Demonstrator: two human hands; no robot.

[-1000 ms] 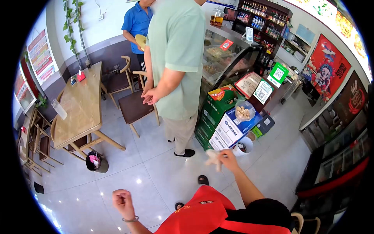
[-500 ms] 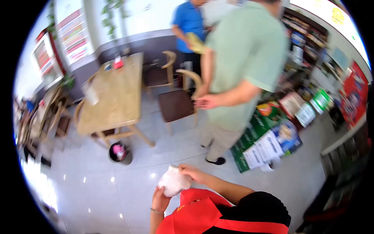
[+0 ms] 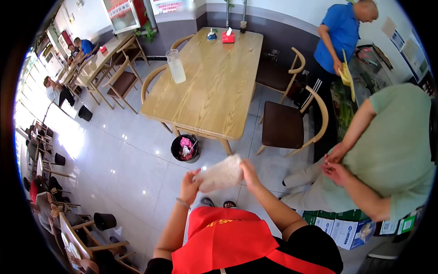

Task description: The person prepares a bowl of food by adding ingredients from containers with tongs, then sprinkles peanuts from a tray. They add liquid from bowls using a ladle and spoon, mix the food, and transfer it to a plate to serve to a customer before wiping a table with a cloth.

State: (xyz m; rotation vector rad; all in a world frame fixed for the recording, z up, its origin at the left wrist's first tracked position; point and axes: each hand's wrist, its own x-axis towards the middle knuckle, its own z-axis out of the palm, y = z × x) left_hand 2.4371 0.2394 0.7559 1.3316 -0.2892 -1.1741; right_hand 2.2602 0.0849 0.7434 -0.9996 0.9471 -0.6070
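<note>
Several people (image 3: 54, 89) sit at the far left, in bright light from that side; lower down a small dark bin (image 3: 105, 221) stands on the pale glossy floor (image 3: 127, 169). A clear jug (image 3: 176, 66) stands upright near the left edge of a long wooden worktop (image 3: 214, 86); below the near end of it a black waste bin (image 3: 185, 148) sits on the floor with pink scraps inside. Just under that bin comes the left hand (image 3: 189, 185), a thin bracelet on its wrist, fingers closed on the left end of a whitish wad (image 3: 221, 173); whether the wad is cloth or plastic cannot be told. The wad is held in the air over the floor, in front of the wearer's red apron (image 3: 223, 239) and clear of the worktop. At the far end of the worktop lies a red tissue box (image 3: 228, 36). The right hand (image 3: 250, 171) is clamped on the wad's right end, thumb under and fingers over, so both hands grip it at once. To the right a wooden chair (image 3: 283, 125) with a brown seat stands just beside the worktop; behind it a person in a blue shirt (image 3: 342, 32) holds something flat and yellow. White and blue cartons (image 3: 351, 230) sit low at the right; above them a person in a green shirt (image 3: 392, 150) bends forward with both hands together.
</note>
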